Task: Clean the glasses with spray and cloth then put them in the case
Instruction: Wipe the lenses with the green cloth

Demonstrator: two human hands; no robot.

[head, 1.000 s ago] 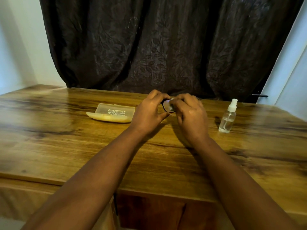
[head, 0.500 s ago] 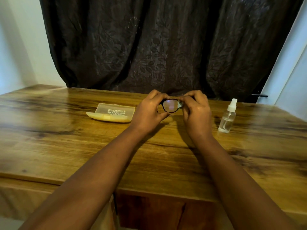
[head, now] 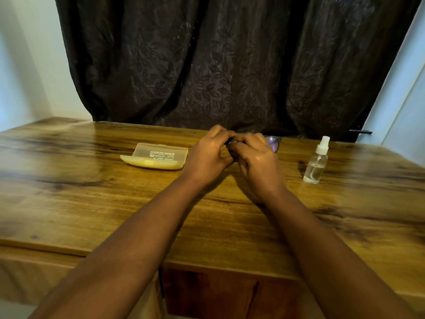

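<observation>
Hands closer – glasses lens now right.

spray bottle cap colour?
White, on the clear spray bottle; head view.

Single view, head-worn, wide-angle: looks forward and down across the wooden table from its near edge, facing the dark curtain behind the far edge. Close range; both forearms enter from below. Table edges bow with lens distortion.
</observation>
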